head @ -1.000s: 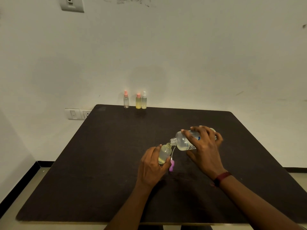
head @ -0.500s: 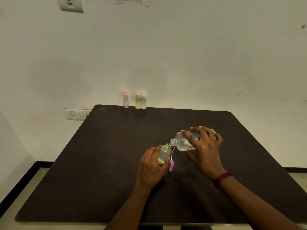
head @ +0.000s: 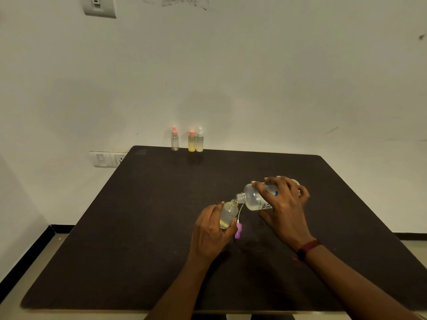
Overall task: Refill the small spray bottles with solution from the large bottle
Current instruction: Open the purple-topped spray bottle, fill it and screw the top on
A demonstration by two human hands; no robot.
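Observation:
My left hand (head: 211, 232) grips a small clear spray bottle (head: 228, 213) with its top off, tilted right, a little yellowish liquid in its bottom. My right hand (head: 283, 204) holds the large clear bottle (head: 254, 198) tipped on its side, its open neck touching the small bottle's mouth. A purple spray cap (head: 238, 230) with a white tube lies on the dark table (head: 138, 227) between my hands. Three more small spray bottles stand at the far edge: a clear one with a pink cap (head: 175, 141), a yellow one (head: 191, 142) and a pale one with a white cap (head: 199, 141).
A white wall rises right behind the table. Wall sockets (head: 107, 159) sit left of the table's far corner, and a switch plate (head: 99, 6) is high up on the left. Floor shows at the lower left.
Both hands and both bottles hold nearly the same pose. The large bottle stays tipped against the small bottle's mouth.

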